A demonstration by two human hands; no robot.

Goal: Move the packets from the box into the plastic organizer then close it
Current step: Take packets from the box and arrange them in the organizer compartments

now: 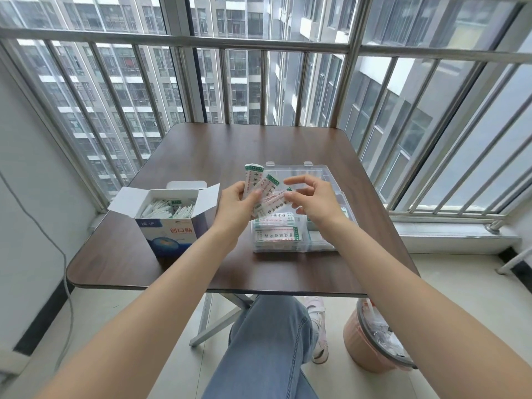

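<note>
Our left hand (236, 201) grips fanned bandage packets (260, 187); our right hand (312, 200) pinches one. More fill the open box (169, 223) and clear organizer (290, 240) on the brown table (201, 151).

We see a bench (184, 168) of dark wood-grain laminate, smooth with a soft sheen, on matt grey metal legs (214, 321). The box (169, 223) is glossy printed card, white and matt inside its flaps. The packets (266, 194) look like thin matt paper with green and red print. The organizer (299, 171) is clear, smooth plastic. The railing (201, 41) is brushed metal; the bin (365, 347) is pink plastic.
</note>
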